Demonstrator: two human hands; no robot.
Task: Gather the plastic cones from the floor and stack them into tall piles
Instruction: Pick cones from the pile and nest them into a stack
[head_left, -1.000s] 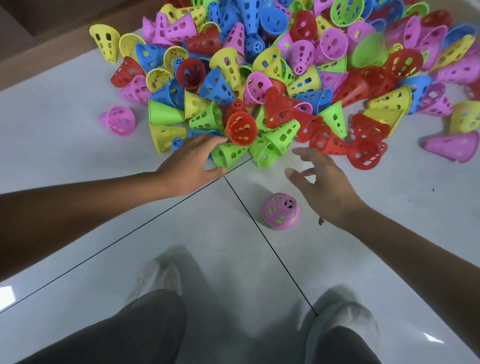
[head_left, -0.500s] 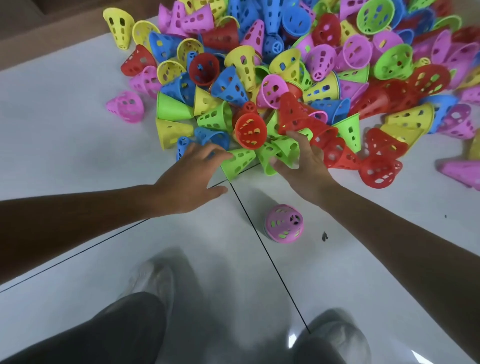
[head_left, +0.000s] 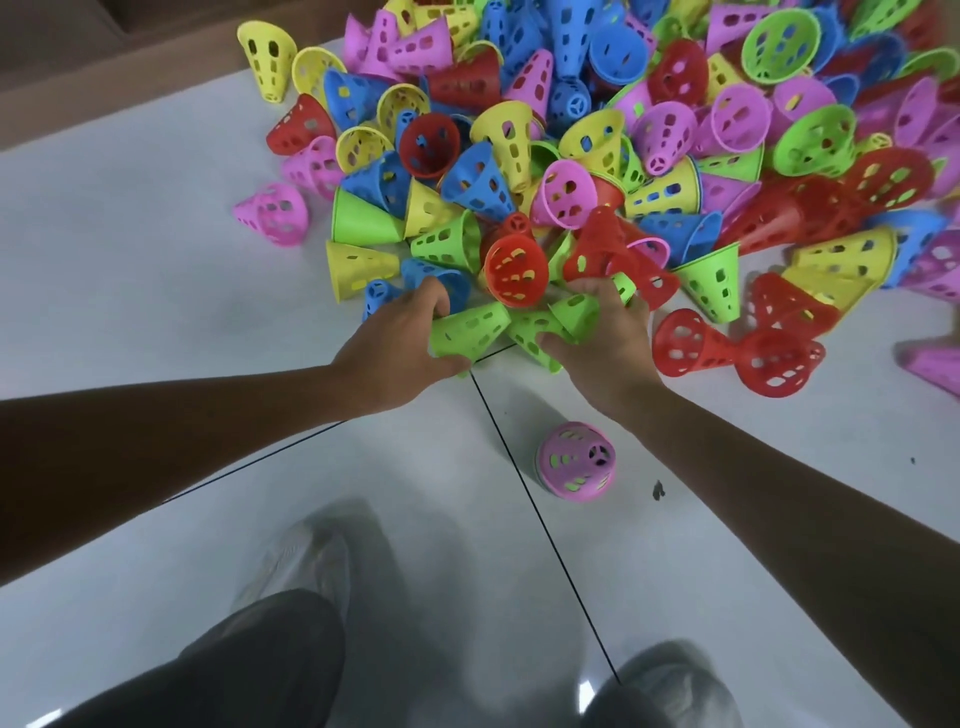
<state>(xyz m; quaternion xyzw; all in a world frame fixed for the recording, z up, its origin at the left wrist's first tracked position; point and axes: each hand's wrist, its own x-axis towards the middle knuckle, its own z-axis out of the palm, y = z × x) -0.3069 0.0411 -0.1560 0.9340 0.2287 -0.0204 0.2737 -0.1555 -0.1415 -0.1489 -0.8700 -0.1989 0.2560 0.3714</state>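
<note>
Left hand (head_left: 395, 345): grips a green cone (head_left: 470, 330) at the heap's near edge on the floor (head_left: 156, 260).
Right hand (head_left: 605, 343): clutches another green cone (head_left: 571, 312).
Technique: lift both clear, align mouths, nest onto the pink stack (head_left: 576, 462).

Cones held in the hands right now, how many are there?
2, maybe more. The left hand grips one green cone; the right hand grips another green cone. A third green cone lies between them; fingers may hide more.

The floor (head_left: 130, 249) is white and shiny, with thin dark lines (head_left: 545, 525) crossing it. A brown strip (head_left: 104, 67) runs along its far edge.
</note>
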